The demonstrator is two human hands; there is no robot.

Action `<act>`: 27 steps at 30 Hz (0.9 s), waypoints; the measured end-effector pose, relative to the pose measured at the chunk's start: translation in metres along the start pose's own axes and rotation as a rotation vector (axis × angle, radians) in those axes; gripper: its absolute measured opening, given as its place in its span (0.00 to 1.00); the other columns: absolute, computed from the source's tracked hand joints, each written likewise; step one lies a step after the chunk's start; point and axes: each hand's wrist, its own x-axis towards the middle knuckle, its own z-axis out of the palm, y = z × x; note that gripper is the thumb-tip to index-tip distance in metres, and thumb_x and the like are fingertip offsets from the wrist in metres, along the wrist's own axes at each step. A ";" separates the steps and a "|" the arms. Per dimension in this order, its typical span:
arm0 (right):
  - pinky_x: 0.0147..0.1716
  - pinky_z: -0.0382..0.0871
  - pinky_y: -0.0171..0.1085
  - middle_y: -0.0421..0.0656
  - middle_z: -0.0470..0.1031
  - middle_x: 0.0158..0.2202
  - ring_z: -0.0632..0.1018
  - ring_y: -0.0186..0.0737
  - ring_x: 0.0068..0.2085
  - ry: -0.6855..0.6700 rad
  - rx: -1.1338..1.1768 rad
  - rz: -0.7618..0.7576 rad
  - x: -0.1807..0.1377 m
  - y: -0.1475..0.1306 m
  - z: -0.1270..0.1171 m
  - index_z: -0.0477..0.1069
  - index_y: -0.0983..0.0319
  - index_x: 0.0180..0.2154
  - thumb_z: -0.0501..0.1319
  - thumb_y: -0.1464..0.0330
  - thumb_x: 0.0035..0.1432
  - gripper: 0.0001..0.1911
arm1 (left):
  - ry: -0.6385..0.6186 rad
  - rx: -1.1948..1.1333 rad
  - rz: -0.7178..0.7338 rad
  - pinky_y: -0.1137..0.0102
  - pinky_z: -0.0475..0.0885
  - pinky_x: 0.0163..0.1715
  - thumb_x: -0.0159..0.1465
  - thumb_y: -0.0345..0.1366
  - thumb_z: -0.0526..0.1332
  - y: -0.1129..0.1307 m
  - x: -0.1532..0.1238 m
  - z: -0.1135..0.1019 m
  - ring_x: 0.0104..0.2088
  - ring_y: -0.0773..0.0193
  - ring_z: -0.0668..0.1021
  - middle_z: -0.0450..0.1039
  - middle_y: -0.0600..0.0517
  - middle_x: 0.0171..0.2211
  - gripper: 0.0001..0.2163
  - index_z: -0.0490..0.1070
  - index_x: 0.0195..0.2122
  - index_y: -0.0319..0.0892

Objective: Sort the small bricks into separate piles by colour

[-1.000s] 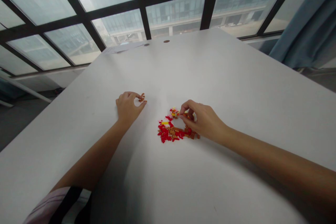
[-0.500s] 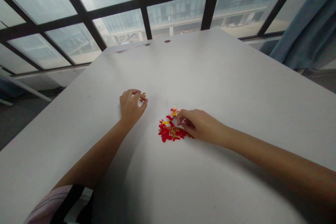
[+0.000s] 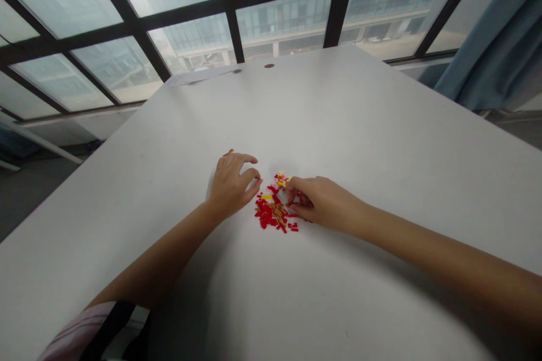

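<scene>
Far L: striped sleeve (image 3: 97, 330) at bottom edge, on L forearm. White table (image 3: 359, 124) under everything, window (image 3: 279, 17) beyond it.

L hand (image 3: 231, 189): released, fingers loosely curved, L fingers (image 3: 249, 159) empty as far as visible, palm side down. Orange brick (image 3: 229, 152) sits just past the L fingertips, not touching.

Mid: red bricks (image 3: 269, 215) in loose pile, between both hands, right of L fingertips. Yellow brick (image 3: 266, 197) on pile's far edge. Small multicolour stack (image 3: 281, 181) just beyond pile, by R fingertips.

R hand (image 3: 324, 203): fingers bunched, R fingertips (image 3: 289, 198) down at pile's right edge. Pinch pt hidden by hand, can't tell if holding anything.

Work in hand: R at pile, L idle.
</scene>
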 end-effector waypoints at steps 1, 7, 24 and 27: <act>0.28 0.60 0.34 0.39 0.74 0.28 0.73 0.36 0.27 0.011 -0.042 -0.013 0.000 0.000 0.000 0.67 0.60 0.35 0.62 0.77 0.55 0.08 | -0.002 -0.014 -0.011 0.55 0.66 0.52 0.64 0.34 0.61 0.000 0.000 -0.001 0.48 0.55 0.74 0.75 0.48 0.46 0.04 0.73 0.32 0.45; 0.31 0.64 0.37 0.42 0.78 0.30 0.77 0.40 0.31 0.079 -0.047 0.002 -0.001 0.004 0.001 0.64 0.60 0.37 0.61 0.76 0.57 0.09 | -0.030 -0.202 -0.123 0.55 0.65 0.55 0.60 0.37 0.66 0.016 0.005 -0.006 0.47 0.57 0.75 0.75 0.50 0.44 0.03 0.75 0.31 0.47; 0.34 0.76 0.40 0.43 0.82 0.40 0.83 0.41 0.39 0.343 0.291 -0.128 -0.001 0.011 0.017 0.55 0.55 0.43 0.58 0.72 0.60 0.13 | 0.020 -0.353 -0.021 0.59 0.66 0.48 0.58 0.32 0.67 0.034 0.008 -0.010 0.44 0.58 0.76 0.76 0.50 0.43 0.03 0.75 0.33 0.46; 0.36 0.77 0.39 0.43 0.82 0.41 0.83 0.41 0.40 0.339 0.309 -0.119 -0.001 0.012 0.019 0.56 0.55 0.43 0.58 0.73 0.60 0.13 | 0.020 -0.357 -0.022 0.59 0.66 0.48 0.57 0.32 0.67 0.035 0.007 -0.011 0.44 0.58 0.76 0.76 0.50 0.42 0.04 0.75 0.34 0.45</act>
